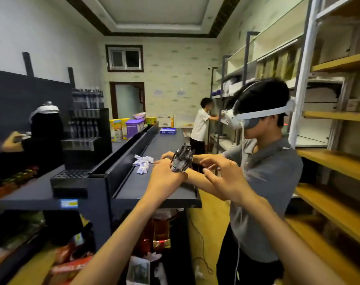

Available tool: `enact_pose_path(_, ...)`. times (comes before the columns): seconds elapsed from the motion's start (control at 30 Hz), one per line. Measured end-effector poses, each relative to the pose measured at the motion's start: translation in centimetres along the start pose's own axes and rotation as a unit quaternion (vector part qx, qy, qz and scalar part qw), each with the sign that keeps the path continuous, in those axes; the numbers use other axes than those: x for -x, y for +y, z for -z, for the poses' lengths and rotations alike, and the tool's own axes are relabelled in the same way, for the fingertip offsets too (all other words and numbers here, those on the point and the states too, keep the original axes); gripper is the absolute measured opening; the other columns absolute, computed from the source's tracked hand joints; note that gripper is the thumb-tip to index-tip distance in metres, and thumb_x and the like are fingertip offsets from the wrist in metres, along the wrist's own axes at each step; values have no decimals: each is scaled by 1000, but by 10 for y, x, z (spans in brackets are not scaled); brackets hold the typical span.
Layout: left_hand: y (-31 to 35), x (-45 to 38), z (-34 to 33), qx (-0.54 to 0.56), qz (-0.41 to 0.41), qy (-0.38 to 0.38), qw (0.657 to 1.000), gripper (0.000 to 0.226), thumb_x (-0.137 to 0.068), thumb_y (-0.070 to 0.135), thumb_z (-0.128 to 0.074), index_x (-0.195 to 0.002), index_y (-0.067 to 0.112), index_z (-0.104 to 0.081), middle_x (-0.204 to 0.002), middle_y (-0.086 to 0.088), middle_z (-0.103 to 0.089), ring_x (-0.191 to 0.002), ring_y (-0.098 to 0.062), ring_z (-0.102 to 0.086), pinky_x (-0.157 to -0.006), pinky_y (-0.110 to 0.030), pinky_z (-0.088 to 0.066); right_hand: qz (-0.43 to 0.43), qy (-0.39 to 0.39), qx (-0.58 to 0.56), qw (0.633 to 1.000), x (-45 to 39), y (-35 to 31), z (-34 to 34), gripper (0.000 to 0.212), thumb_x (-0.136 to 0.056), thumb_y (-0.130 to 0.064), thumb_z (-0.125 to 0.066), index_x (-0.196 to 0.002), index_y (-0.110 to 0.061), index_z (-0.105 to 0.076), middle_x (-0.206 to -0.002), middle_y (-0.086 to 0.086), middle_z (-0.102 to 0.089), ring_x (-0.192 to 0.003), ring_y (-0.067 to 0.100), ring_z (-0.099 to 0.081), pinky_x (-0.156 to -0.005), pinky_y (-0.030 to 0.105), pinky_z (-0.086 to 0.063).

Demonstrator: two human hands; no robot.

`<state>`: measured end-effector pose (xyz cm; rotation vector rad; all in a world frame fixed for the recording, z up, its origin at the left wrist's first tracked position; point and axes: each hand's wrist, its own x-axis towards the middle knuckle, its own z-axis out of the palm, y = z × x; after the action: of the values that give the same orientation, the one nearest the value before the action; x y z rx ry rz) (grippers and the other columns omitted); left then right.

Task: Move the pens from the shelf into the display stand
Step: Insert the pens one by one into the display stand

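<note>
The left hand (166,177) is gripping a bundle of dark pens (182,160) upright above the near end of the dark counter (134,182), while the right hand (224,177) is hovering just beside them, its fingers (208,163) spread wide and holding nothing. Left of them, the black display stand (71,177) is sitting on the counter with its grid of holes facing up. Beyond, small white packets (143,163) are lying on the counter, and a person in a white headset (257,116) is reaching over it.

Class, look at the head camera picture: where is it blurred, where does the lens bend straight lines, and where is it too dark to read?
Head view: the left hand gripping the bundle of dark pens is motion-blurred; the wooden shelves at right bow with wide-angle distortion; the goods under the dark counter sit in murky shadow; the open right hand is soft.
</note>
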<state>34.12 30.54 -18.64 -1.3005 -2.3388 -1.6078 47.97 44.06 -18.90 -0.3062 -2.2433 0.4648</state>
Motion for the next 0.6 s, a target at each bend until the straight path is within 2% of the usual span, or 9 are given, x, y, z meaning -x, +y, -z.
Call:
enact_pose_path(0.07, -25, 6, 47, 4, 19, 20, 1000, 11, -56, 30, -59, -56, 20, -55, -45, 7, -49, -52, -22, -47, -53, -34, -37, 7, -15, -13, 1000, -8, -33, -32, 20, -92, -19, -71, -111, -20, -72, -101, -9, -69, -89, 4, -64, -79, 13, -47)
enact_pose_path(0.1, -36, 9, 68, 1, 33, 28, 999, 15, -55, 31, -61, -55, 18, -53, -46, 7, -49, -54, -25, -48, -54, -35, -38, 7, -22, -18, 1000, -11, -48, -46, 20, -92, -20, -71, -113, -19, -71, -102, -8, -70, -90, 5, -65, -80, 18, -50)
enact_pose_path(0.17, -55, 15, 107, -3, 56, 42, 998, 19, -54, 33, -62, -55, 17, -52, -50, 4, -51, -56, -27, -49, -54, -33, -38, 16, -25, -22, 999, -17, -76, -74, 18, -93, -18, -71, -111, -19, -71, -103, -10, -69, -89, 4, -65, -78, 19, -51)
enact_pose_path(0.2, -65, 18, 125, -8, 61, 49, 997, 21, -53, 35, -62, -54, 17, -53, -49, 5, -51, -53, -22, -48, -52, -31, -36, 20, -28, -23, 999, -20, -89, -88, 18, -93, -17, -71, -111, -19, -71, -103, -9, -69, -89, 4, -66, -78, 19, -52)
enact_pose_path(0.27, -81, 22, 157, -27, 65, 68, 995, 21, -54, 39, -61, -53, 19, -57, -44, 6, -49, -47, -11, -44, -48, -30, -35, 27, -39, -25, 999, -26, -113, -113, 18, -93, -17, -71, -112, -18, -71, -106, -3, -69, -93, 9, -68, -82, 29, -57)
enact_pose_path(0.33, -97, 24, 184, -37, 78, 87, 992, 22, -61, 34, -67, -53, 17, -57, -44, 4, -49, -50, -16, -46, -49, -31, -36, 39, -39, -32, 998, -33, -134, -135, 18, -93, -18, -71, -111, -18, -72, -102, -3, -69, -93, 12, -68, -84, 37, -58)
enact_pose_path(0.37, -106, 23, 196, -38, 85, 94, 991, 24, -67, 28, -71, -52, 16, -55, -44, 4, -49, -52, -20, -46, -49, -32, -36, 45, -36, -33, 998, -38, -143, -146, 19, -93, -19, -71, -111, -19, -72, -101, -5, -69, -91, 10, -67, -84, 37, -57)
enact_pose_path(0.43, -123, 20, 218, -42, 95, 107, 989, 28, -72, 20, -73, -50, 18, -54, -42, 7, -49, -50, -20, -47, -46, -30, -33, 54, -35, -31, 997, -49, -158, -165, 20, -93, -20, -71, -112, -22, -72, -102, -6, -72, -90, 8, -67, -83, 36, -56)
enact_pose_path(0.6, -157, 5, 262, -29, 119, 116, 986, 33, -70, 24, -71, -49, 20, -46, -45, 9, -45, -47, -16, -40, -44, -26, -28, 62, -48, -47, 996, -80, -185, -212, 21, -94, -22, -68, -115, -22, -71, -104, -7, -72, -90, 9, -67, -83, 39, -58)
